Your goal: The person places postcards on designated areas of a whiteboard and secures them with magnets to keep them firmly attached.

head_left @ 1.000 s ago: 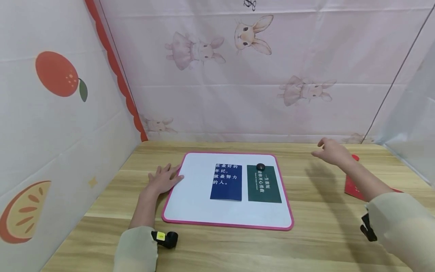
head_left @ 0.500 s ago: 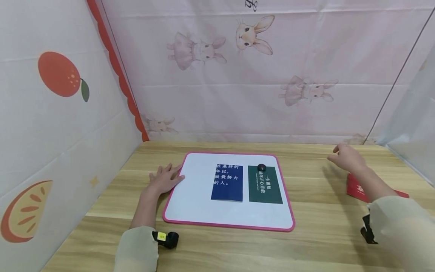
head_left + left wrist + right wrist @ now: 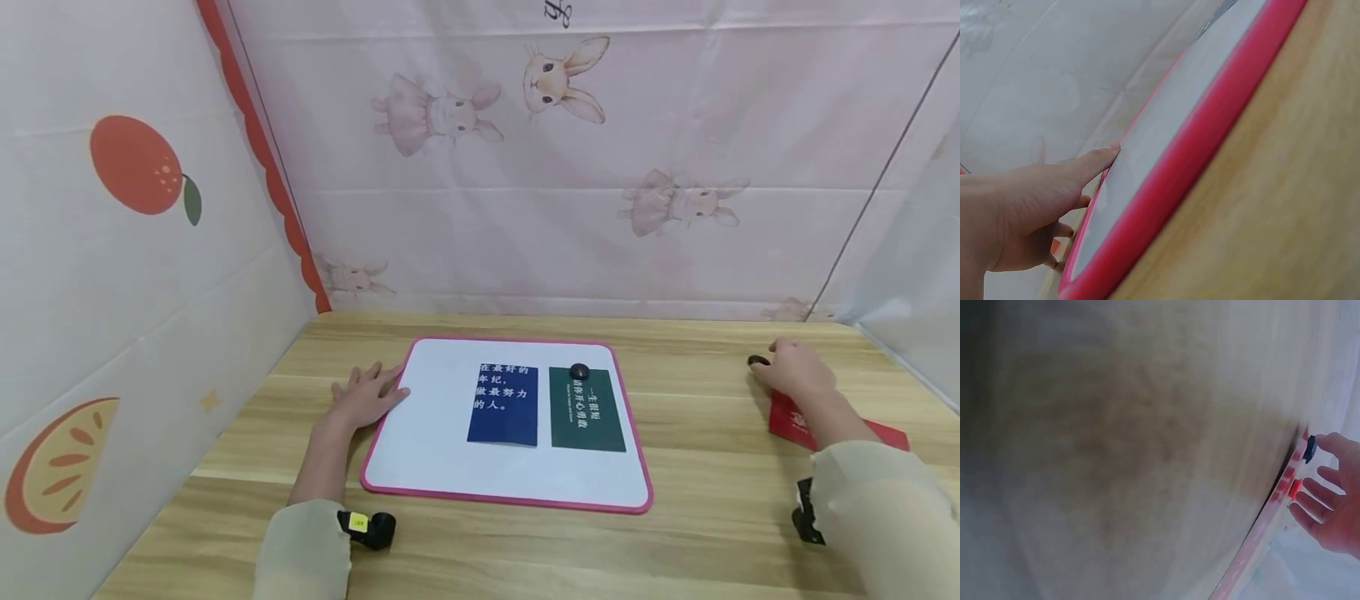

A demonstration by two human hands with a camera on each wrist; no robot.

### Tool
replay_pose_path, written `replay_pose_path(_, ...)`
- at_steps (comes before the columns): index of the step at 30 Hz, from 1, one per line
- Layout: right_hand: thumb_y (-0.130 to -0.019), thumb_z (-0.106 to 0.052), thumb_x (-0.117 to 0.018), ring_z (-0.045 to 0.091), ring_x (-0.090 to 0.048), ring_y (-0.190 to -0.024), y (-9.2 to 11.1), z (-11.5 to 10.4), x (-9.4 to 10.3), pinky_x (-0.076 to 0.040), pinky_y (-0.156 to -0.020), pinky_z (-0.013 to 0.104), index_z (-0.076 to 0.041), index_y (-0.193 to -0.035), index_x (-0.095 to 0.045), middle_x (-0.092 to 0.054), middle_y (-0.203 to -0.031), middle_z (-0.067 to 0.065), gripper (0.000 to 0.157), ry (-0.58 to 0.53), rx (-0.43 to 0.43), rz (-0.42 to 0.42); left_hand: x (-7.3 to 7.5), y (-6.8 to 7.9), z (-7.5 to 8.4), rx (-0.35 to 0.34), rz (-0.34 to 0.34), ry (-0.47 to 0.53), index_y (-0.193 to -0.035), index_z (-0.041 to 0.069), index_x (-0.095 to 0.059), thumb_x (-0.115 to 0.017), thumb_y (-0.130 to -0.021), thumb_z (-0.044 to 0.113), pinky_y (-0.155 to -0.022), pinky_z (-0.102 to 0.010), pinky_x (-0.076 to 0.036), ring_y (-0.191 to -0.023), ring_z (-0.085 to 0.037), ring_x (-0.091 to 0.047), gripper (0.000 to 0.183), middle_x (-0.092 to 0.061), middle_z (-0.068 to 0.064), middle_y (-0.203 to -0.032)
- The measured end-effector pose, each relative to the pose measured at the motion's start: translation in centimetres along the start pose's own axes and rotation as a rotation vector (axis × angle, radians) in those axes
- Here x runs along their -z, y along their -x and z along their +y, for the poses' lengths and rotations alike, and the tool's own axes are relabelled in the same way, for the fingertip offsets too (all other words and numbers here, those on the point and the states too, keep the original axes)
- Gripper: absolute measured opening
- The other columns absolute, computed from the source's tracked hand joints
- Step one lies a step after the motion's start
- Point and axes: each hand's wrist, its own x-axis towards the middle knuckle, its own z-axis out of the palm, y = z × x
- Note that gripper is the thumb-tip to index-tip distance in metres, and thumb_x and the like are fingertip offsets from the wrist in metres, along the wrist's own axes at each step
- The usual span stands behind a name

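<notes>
A small whiteboard with a pink frame lies on the table, bearing a dark blue card and a green card, both printed with white characters. A round black magnet sits at the green card's top. My left hand rests at the board's left edge, fingers spread; in the left wrist view its thumb touches the pink frame. At the far right, my right hand has its fingertips at another black round piece; the right wrist view shows its fingers spread.
Red paper with pale characters lies partly under my right forearm. A small red round piece shows beside my right fingers. Printed cloth walls enclose the wooden table at back, left and right.
My right hand has moved right and down toward the table, from above the tabletop to the black round piece, which now shows at its fingertips. The left hand stays at the board's edge.
</notes>
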Motion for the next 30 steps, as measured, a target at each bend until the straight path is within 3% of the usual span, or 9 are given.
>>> replay_pose_path(8, -0.090, -0.032, -0.052, 0.057, -0.039, -0.101, -0.1, 0.9, -0.1, -0.038, -0.078, 0.062, 0.020, -0.119, -0.038, -0.037, -0.118, 0.043, 0.061, 0.037, 0.031, -0.048, 0.0, 0.0, -0.2, 0.002, 0.005, -0.002, -0.146, 0.015, -0.026, -0.042, -0.093, 0.050, -0.094, -0.069, 0.008, -0.130, -0.051, 0.003, 0.066, -0.012, -0.028, -0.147)
replay_pose_path(12, -0.089, -0.036, -0.054, 0.055, -0.044, -0.093, -0.6, 1.2, -0.4, -0.040, -0.074, 0.061, 0.018, -0.114, -0.043, -0.044, -0.112, 0.041, 0.061, 0.064, 0.080, -0.041, 0.0, 0.1, -0.1, -0.002, 0.005, -0.004, -0.146, 0.015, -0.026, -0.042, -0.093, 0.050, -0.094, -0.069, 0.008, -0.130, -0.051, 0.003, 0.065, -0.012, -0.028, -0.147)
replay_pose_path(16, -0.088, -0.030, -0.056, 0.049, -0.049, -0.083, -0.5, 0.8, -0.2, -0.042, -0.069, 0.057, 0.019, -0.106, -0.048, -0.050, -0.101, 0.039, 0.052, 0.064, 0.103, -0.028, 0.0, 0.0, -0.1, -0.002, 0.001, -0.006, -0.146, 0.015, -0.026, -0.042, -0.093, 0.050, -0.094, -0.069, 0.008, -0.130, -0.051, 0.004, 0.066, -0.012, -0.027, -0.147)
replay_pose_path(20, -0.088, -0.025, -0.055, 0.043, -0.050, -0.077, -0.2, 0.0, 0.2, -0.043, -0.063, 0.051, 0.017, -0.101, -0.051, -0.052, -0.094, 0.035, 0.043, 0.050, 0.088, -0.038, -0.1, -0.1, -0.3, -0.001, 0.001, -0.010, -0.146, 0.016, -0.025, -0.041, -0.093, 0.051, -0.094, -0.069, 0.008, -0.130, -0.051, 0.004, 0.066, -0.012, -0.027, -0.147)
replay_pose_path(26, -0.090, -0.031, -0.053, 0.048, -0.048, -0.088, -0.3, -0.2, 0.0, -0.043, -0.069, 0.055, 0.019, -0.111, -0.046, -0.045, -0.108, 0.041, 0.055, 0.056, 0.023, -0.061, -0.1, -0.1, -0.3, 0.005, -0.002, -0.012, -0.146, 0.018, -0.025, -0.041, -0.093, 0.051, -0.094, -0.068, 0.008, -0.131, -0.050, 0.004, 0.065, -0.011, -0.026, -0.148)
replay_pose_path(30, -0.089, -0.029, -0.054, 0.048, -0.048, -0.086, -0.4, -0.1, -0.2, -0.043, -0.068, 0.056, 0.017, -0.109, -0.047, -0.046, -0.105, 0.040, 0.050, 0.060, 0.027, -0.059, -0.1, -0.1, -0.2, 0.002, -0.001, -0.013, -0.146, 0.017, -0.025, -0.041, -0.093, 0.051, -0.094, -0.069, 0.008, -0.131, -0.050, 0.003, 0.065, -0.012, -0.026, -0.148)
